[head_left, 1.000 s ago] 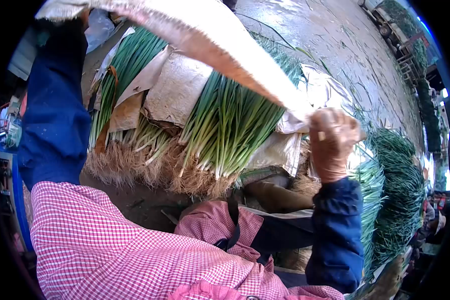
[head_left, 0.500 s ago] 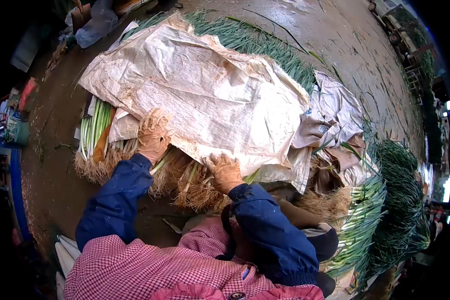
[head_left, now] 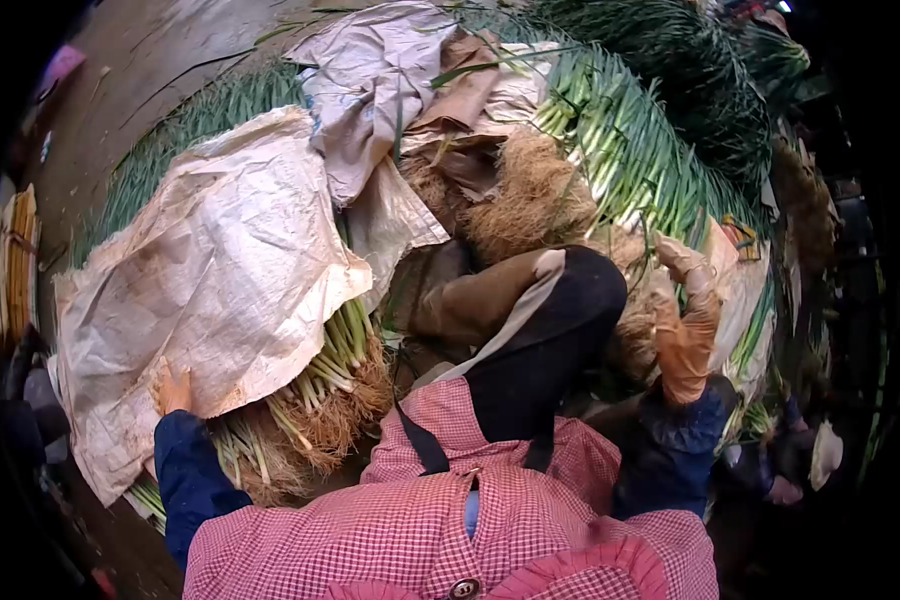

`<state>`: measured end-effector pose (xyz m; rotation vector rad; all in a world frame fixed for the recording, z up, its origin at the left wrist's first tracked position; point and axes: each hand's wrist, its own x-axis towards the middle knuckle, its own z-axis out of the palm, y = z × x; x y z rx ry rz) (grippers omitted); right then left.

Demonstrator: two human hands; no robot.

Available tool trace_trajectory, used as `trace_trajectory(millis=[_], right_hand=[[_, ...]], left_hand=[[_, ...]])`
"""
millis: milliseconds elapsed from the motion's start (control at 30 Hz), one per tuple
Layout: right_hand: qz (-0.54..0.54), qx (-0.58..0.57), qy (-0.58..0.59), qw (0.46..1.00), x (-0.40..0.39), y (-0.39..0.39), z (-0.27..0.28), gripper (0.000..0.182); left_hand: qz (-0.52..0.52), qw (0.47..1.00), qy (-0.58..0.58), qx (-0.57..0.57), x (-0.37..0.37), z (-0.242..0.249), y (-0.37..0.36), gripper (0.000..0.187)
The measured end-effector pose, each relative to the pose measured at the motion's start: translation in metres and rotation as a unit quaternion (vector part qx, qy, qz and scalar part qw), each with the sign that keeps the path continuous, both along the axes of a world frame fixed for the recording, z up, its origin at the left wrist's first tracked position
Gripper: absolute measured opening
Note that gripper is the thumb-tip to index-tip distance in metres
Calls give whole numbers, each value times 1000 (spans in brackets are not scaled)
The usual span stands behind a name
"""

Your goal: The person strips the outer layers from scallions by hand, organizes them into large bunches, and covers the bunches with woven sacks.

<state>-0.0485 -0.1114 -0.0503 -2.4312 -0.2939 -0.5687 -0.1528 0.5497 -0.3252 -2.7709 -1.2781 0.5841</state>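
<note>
My gloved left hand (head_left: 174,388) lies on the near edge of a pale woven sheet (head_left: 220,270), fingers stretched out. Beneath that sheet, spring onions (head_left: 315,375) show white stems and brown roots. Off to the right, my gloved right hand (head_left: 686,325) reaches over a pile of green onions (head_left: 635,170), close to their roots. Its thumb and fingers stand apart, with some green showing between them; no firm hold is visible.
My bent knee (head_left: 570,290) lies between the two piles. A crumpled grey sack (head_left: 380,80) and a bushy root clump (head_left: 530,195) are ahead. Dark green leaves (head_left: 670,70) fill the far right. Another person's pale hat (head_left: 826,455) shows at lower right.
The view has swung to the right. My right hand has left the sheet's edge and moved to the onion pile on the right. My left hand is still on the sheet, whose near edge uncovers more onions.
</note>
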Motion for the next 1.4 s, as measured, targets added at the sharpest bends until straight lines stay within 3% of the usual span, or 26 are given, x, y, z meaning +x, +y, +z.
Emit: trace_trajectory(millis=[67,100,133,167,200,267,300,333,367,400,467,533,633,767,833,867,967,1033,1100,1133,1167,1200,1267,1300,1367,1400], right_hand=[[-219,137,74,963,-55,-78,23,27],[-266,-28,34,963,-86,-123,27,26],[-312,-26,31,949,-120,-157,28,25],[-352,-22,27,935,-151,-186,26,25],[-398,-25,54,915,-182,-213,20,25],[-493,40,125,860,-239,-256,-9,25],[-530,-104,193,819,-260,-268,-26,27],[-542,-103,241,799,-281,-284,-52,25],[-471,-73,241,845,-318,-318,-96,25],[-418,-14,316,851,-343,-340,-129,25],[-421,-1,467,778,-345,-338,-166,31],[-386,-9,544,745,-331,-339,-207,38],[-307,-23,615,726,-288,-338,-264,50],[-186,-7,662,727,-217,-326,-310,66],[-93,18,651,753,-183,-310,-299,73],[-36,68,649,757,-185,-307,-336,78],[-62,201,654,726,-183,-277,-409,82],[-54,202,678,705,-177,-279,-381,84],[-38,231,668,707,-177,-272,-394,85],[-61,257,657,706,-180,-272,-390,85],[-68,260,654,707,-178,-273,-380,85],[-56,264,671,690,-176,-273,-368,85],[2,303,685,662,-176,-274,-372,108],[-1,305,682,664,-181,-271,-373,108],[-49,270,578,769,-190,-268,-374,97],[-41,270,579,768,-192,-275,-361,101]], left_hand=[[-92,994,-37,-51,-4,-36,70,68],[-101,992,-67,-47,5,-35,79,70],[-36,995,-73,-52,21,-15,72,71],[-102,989,-104,-16,38,32,27,73],[-50,991,-121,-6,65,53,8,76],[-196,956,-195,95,132,66,17,76],[-253,935,-243,58,158,106,-29,69],[-308,907,-287,18,189,165,-104,62],[-370,882,-291,30,217,201,-153,57],[-441,832,-329,-71,235,231,-215,50],[-495,733,-371,-283,260,256,-332,38],[-484,709,-232,-458,246,260,-457,37],[-391,703,82,-588,214,183,-577,43],[-253,703,448,-491,149,33,-641,46],[-238,736,454,-443,130,-38,-635,47],[-232,763,431,-423,126,-73,-630,47],[-239,829,316,-396,125,-170,-608,48],[-241,835,266,-418,120,-226,-590,48],[-252,795,230,-502,113,-285,-557,49],[-311,697,179,-621,110,-343,-515,49],[-197,786,221,-543,100,-308,-543,49],[-121,803,237,-533,88,-272,-577,49],[-9,796,245,-553,66,-225,-630,49],[37,779,250,-573,53,-203,-659,49],[111,737,262,-613,27,-159,-715,49],[130,718,269,-628,18,-138,-741,48]])
